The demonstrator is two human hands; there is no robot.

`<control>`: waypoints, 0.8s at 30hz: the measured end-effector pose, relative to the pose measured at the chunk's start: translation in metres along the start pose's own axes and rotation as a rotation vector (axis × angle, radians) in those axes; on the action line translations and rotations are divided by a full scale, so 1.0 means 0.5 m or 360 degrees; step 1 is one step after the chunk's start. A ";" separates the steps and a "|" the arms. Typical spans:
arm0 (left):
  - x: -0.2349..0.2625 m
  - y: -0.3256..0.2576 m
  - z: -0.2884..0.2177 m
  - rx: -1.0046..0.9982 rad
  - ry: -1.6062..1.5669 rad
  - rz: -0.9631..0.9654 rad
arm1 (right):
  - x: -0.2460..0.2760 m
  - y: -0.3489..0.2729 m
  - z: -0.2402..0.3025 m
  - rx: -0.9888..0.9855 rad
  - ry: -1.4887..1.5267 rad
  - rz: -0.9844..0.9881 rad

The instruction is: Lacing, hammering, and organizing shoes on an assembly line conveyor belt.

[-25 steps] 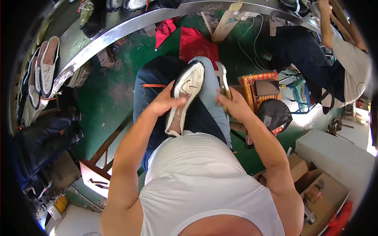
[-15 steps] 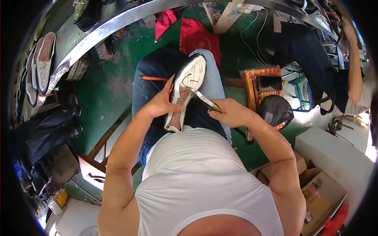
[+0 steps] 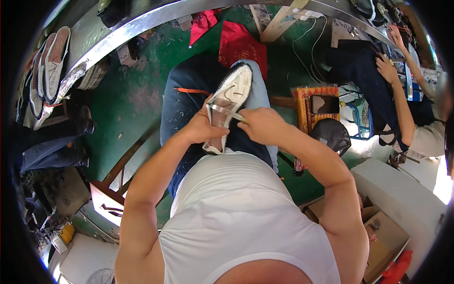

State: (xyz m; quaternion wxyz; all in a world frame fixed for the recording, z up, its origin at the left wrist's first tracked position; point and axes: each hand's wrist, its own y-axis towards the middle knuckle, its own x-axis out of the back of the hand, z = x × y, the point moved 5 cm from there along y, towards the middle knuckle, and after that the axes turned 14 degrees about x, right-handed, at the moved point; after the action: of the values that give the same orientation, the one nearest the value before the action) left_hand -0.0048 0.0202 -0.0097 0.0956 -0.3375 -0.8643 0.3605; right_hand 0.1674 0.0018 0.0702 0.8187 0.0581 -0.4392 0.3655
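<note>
A white shoe (image 3: 232,94) with a dark toothed sole edge lies sole-up on my lap, over my blue jeans (image 3: 189,94). My left hand (image 3: 201,125) grips the shoe near its heel end. My right hand (image 3: 262,124) holds a thin metal tool (image 3: 226,110) laid across the middle of the shoe, the blade pointing left and touching the shoe. My white vest fills the lower middle of the view.
A curved metal conveyor rail (image 3: 142,28) arcs across the top with white shoe soles (image 3: 49,66) at left. Red cloths (image 3: 241,42) lie on the green floor. A wooden stool (image 3: 319,106) stands right. Another person (image 3: 406,104) sits at far right. Cardboard boxes (image 3: 378,236) are lower right.
My right hand has come in from beside the shoe and brought the metal tool across its middle. The shoe has shifted slightly toward me; my left hand keeps its grip.
</note>
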 end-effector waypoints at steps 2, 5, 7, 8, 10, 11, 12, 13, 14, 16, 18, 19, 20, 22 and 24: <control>-0.003 -0.001 -0.008 0.0173 0.0274 0.0029 | -0.015 0.002 0.001 -0.0013 0.0068 -0.0082; 0.006 -0.002 -0.003 0.0007 0.0060 -0.0010 | -0.007 -0.014 0.001 0.0023 0.0227 -0.0140; 0.007 -0.006 -0.009 -0.0039 0.0150 -0.0046 | -0.011 -0.040 -0.011 -0.0221 0.0921 0.0142; 0.007 -0.008 -0.011 -0.0079 0.0241 -0.0086 | -0.014 -0.045 -0.018 -0.0223 0.0914 0.0142; 0.001 -0.006 -0.006 -0.0128 0.0212 -0.0153 | -0.036 -0.060 -0.033 -0.0484 0.1348 0.0116; 0.000 -0.004 -0.003 -0.0172 0.0185 -0.0228 | -0.037 -0.063 -0.036 -0.0490 0.1344 0.0112; -0.007 0.002 0.008 -0.0176 0.0184 -0.0226 | -0.030 -0.056 -0.033 -0.0461 0.1396 0.0065; -0.014 0.010 0.019 -0.0215 0.0004 -0.0211 | -0.020 -0.049 -0.029 -0.0431 0.1447 0.0017; -0.020 0.016 0.028 -0.0254 -0.0175 -0.0194 | -0.005 -0.045 -0.027 -0.0433 0.1443 0.0014; -0.035 0.018 0.024 -0.0318 -0.0040 -0.0306 | 0.030 -0.048 -0.016 -0.0710 0.1213 0.0346; -0.049 -0.001 -0.005 -0.0577 0.0606 -0.0707 | 0.056 -0.051 -0.028 -0.0784 0.1410 0.0407; -0.050 -0.005 -0.009 -0.0593 0.0523 -0.0659 | 0.064 -0.055 -0.032 -0.0848 0.1605 0.0475; -0.036 0.000 -0.022 -0.0603 0.0530 -0.0641 | 0.074 -0.052 -0.037 -0.0860 0.1609 0.0456; 0.004 0.035 -0.041 -0.0177 -0.0426 -0.0160 | 0.101 -0.024 -0.030 -0.0663 0.0794 0.0670; 0.014 0.091 -0.063 -0.0166 -0.0844 -0.0230 | 0.127 0.013 -0.009 -0.0472 0.0411 0.0753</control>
State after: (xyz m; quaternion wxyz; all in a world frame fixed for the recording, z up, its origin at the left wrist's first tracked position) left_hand 0.0263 0.0656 -0.0187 -0.1260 -0.1733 -0.8984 0.3834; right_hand 0.1884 0.0430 0.1143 0.7595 -0.2127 -0.3815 0.4821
